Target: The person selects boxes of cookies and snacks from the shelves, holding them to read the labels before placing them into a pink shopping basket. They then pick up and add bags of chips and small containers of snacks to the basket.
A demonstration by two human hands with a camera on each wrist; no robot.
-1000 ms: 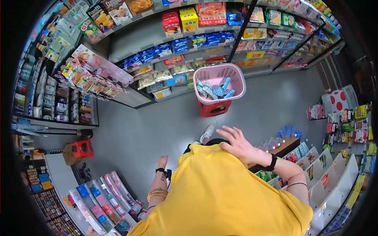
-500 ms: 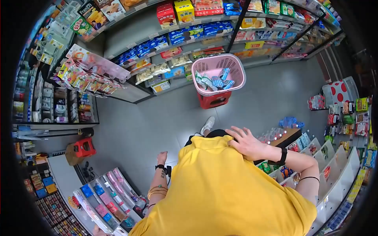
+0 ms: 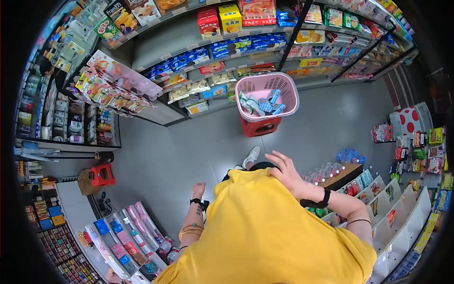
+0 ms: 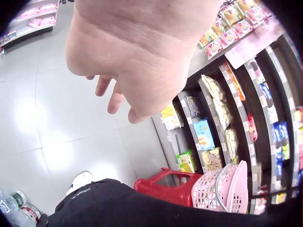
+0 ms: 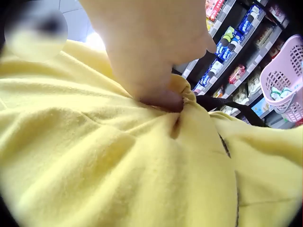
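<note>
In the head view the left hand (image 3: pixel 198 190) hangs beside the yellow shirt (image 3: pixel 265 222), holding nothing. Its loosely bent fingers show below the palm (image 4: pixel 137 61) in the left wrist view. At the shirt's front, the right hand (image 3: pixel 287 176) rests against the fabric edge with the other fingers extended. The right wrist view shows that hand (image 5: pixel 151 52) with one digit pressed into the folds of the shirt (image 5: pixel 118 161). A pink basket (image 3: pixel 244 111) with several blue and white packets (image 3: pixel 266 105) inside stands on a red stool (image 3: pixel 261 128), ahead of both hands.
Shelves of packaged snacks (image 3: pixel 236 45) run along the far side. A tiered display (image 3: pixel 125 241) stands at lower left, a red stool (image 3: pixel 101 175) beyond it. White compartment racks (image 3: pixel 397 222) and bottles (image 3: pixel 326 173) are on the right. Grey floor (image 3: pixel 179 142) lies between.
The head view has shifted slightly back and forth. Both hands keep nearly the same places beside and against the shirt, and the right hand's fingers have tilted a little.
</note>
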